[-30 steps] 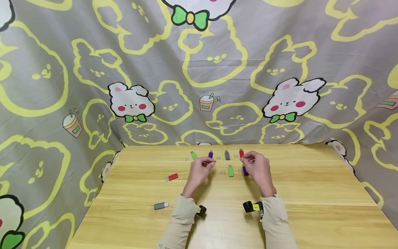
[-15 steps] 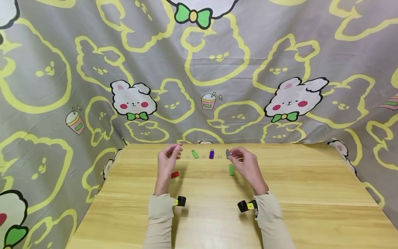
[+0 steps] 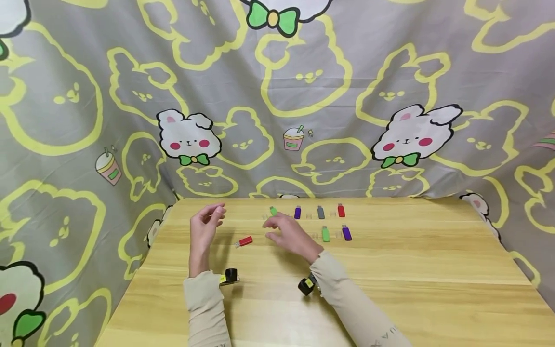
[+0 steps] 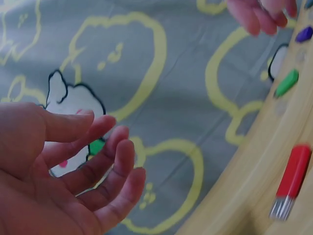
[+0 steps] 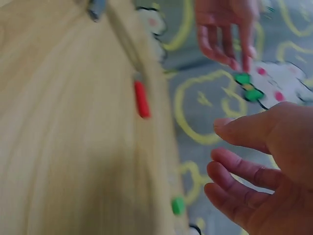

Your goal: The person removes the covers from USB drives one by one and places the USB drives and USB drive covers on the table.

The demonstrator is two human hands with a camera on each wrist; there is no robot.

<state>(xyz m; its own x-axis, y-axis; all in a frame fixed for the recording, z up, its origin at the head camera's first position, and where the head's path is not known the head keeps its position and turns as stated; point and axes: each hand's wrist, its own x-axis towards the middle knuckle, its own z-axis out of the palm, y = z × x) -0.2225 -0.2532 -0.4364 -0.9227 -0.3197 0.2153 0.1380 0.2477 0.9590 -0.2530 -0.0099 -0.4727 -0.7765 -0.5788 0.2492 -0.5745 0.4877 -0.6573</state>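
My left hand (image 3: pixel 207 226) hovers over the left of the table, fingers loosely bent and holding nothing. To its right lies a red USB stick (image 3: pixel 244 241), its metal plug pointing left. My right hand (image 3: pixel 288 233) is raised between that stick and the back row, thumb and fingers apart with nothing between them. It partly covers a green USB stick (image 3: pixel 273 211). Also in the back row are a purple USB stick (image 3: pixel 297 212), a grey USB stick (image 3: pixel 321 212) and a red USB stick (image 3: pixel 341 210). In the right wrist view another grey stick (image 5: pixel 96 9) shows at the top edge.
In front of the back row lie a second green USB stick (image 3: pixel 325 234) and a second purple one (image 3: pixel 347 233). Small see-through pieces (image 3: pixel 309 216) lie between sticks. A patterned curtain (image 3: pixel 243 96) hangs behind the wooden table (image 3: pixel 412 270).
My left hand has moved left, away from the back row. My right hand has swung left from the red and purple sticks at the right, uncovering them. The sticks' layout looks the same.
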